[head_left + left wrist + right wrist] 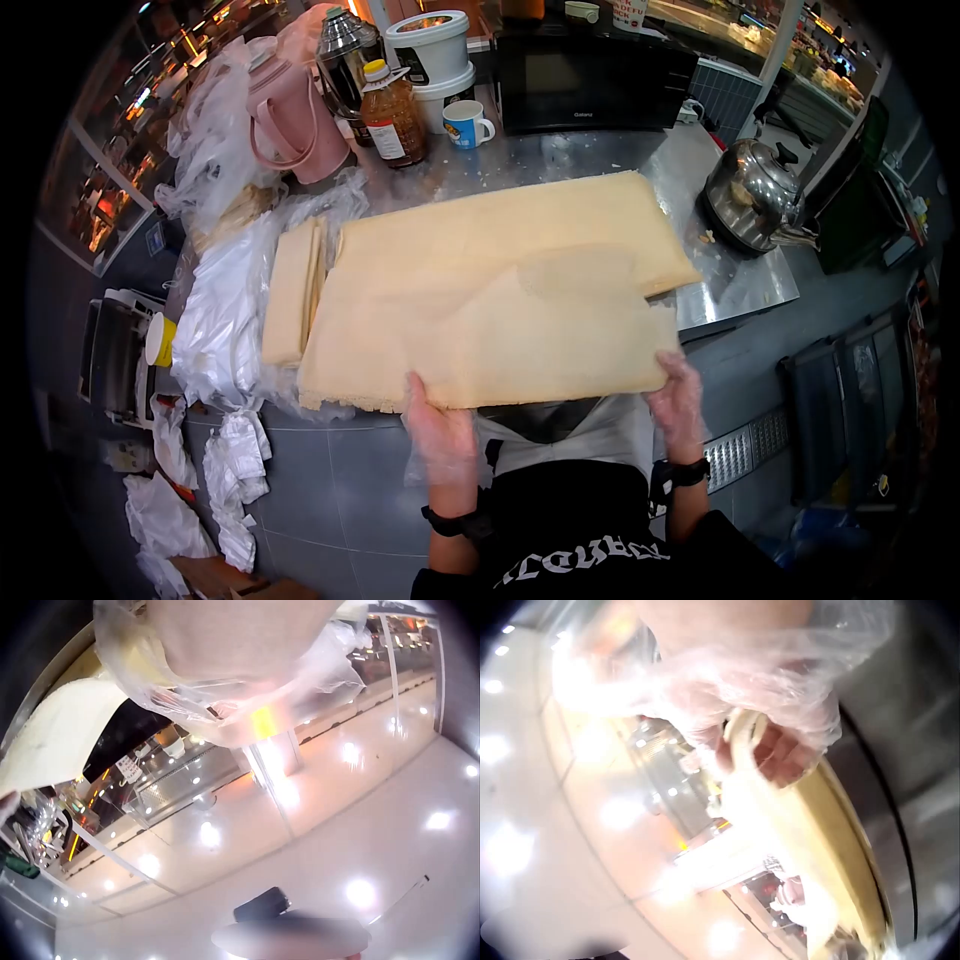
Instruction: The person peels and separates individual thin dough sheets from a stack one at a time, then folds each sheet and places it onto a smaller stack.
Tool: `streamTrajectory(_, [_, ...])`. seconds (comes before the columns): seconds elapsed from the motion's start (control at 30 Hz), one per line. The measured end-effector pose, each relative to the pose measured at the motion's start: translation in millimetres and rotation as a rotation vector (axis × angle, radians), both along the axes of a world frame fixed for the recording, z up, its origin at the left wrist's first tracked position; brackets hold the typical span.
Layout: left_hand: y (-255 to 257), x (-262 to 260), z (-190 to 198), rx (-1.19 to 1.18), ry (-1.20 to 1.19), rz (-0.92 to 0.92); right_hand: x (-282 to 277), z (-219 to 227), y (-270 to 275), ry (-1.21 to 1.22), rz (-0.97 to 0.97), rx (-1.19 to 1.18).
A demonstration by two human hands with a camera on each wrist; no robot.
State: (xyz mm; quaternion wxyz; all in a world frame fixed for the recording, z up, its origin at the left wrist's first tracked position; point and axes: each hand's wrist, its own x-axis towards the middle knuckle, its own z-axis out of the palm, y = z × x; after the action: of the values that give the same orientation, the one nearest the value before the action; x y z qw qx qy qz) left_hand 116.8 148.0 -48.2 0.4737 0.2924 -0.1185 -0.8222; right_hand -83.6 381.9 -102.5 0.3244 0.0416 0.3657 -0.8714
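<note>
A wide, thin pale-yellow sheet [480, 330] lies over a stack of similar sheets [480, 220] on the metal table. In the head view my left hand [442, 435], in a clear plastic glove, pinches its near edge left of the middle. My gloved right hand [678, 400] holds the near right corner, thumb on top. The right wrist view shows the right hand [750, 712] with fingers curled round the sheet's folded edge [742, 742]. The left wrist view has the left hand's wrist and glove [232, 660] in front, its fingertips hidden, and a pale sheet [64, 731] at the left.
A folded pale stack [292, 290] and plastic bags [225, 310] lie at the left. Behind stand a pink jug [300, 120], a brown bottle [393, 115], white tubs [430, 50], a blue mug [465, 125] and a black microwave [590, 80]. A steel kettle [755, 195] stands at the right.
</note>
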Motion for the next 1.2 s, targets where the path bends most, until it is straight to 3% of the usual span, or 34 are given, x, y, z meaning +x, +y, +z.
streamTrajectory(0.07, [2,-7,2,0.02,-0.091,-0.019,-21,62,0,0.341,-0.123,0.235])
streamTrajectory(0.13, [12,-19,3,0.022,-0.119,-0.096,-58,86,13,0.56,-0.138,0.382])
streamTrajectory(0.27, [47,-36,8,0.027,-0.112,-0.108,-65,136,0,0.784,-0.283,0.249])
streamTrajectory(0.37, [62,-36,-5,-0.001,-0.17,-0.098,-52,117,-16,0.684,-0.494,-0.035])
streamTrajectory(0.43, [70,-37,-12,-0.005,-0.203,-0.075,-40,83,-8,0.389,-0.356,-0.279])
streamTrajectory(0.47, [73,-37,-15,-0.017,-0.189,-0.063,-30,53,-7,0.659,-0.466,0.06])
streamTrajectory(0.53, [77,-37,-19,-0.045,-0.166,-0.045,-7,39,-17,0.637,-0.506,0.126])
streamTrajectory(0.6, [76,-36,-16,-0.015,-0.263,-0.074,9,41,-16,0.043,-0.36,-0.408])
streamTrajectory(0.7, [74,-40,-9,-0.011,-0.246,-0.078,-12,45,-13,0.092,-0.374,-0.116])
streamTrajectory(0.8, [67,-51,7,-0.03,-0.153,-0.096,-38,93,-32,0.344,-0.502,0.232])
streamTrajectory(0.87, [62,-53,-4,-0.033,-0.15,-0.132,-40,134,-50,0.658,-0.449,0.21])
streamTrajectory(0.93, [63,-59,-4,0.002,-0.154,-0.102,-6,196,-91,0.669,-0.313,0.624])
streamTrajectory(1.0, [67,-65,-5,0.012,-0.101,-0.088,6,191,-117,1.594,-0.059,0.885])
streamTrajectory(1.03, [71,-66,-7,0.007,-0.05,-0.093,9,186,-133,2.004,0.058,0.852])
streamTrajectory(1.07, [74,-67,-12,0.003,0.002,-0.098,28,177,-148,2.128,0.181,0.857])
streamTrajectory(1.13, [80,-51,-39,-0.655,-0.511,-0.213,55,145,-167,2.095,0.447,0.975])
streamTrajectory(1.2, [79,-30,-73,-0.987,-0.786,-0.269,72,120,-172,2.077,0.49,0.898])
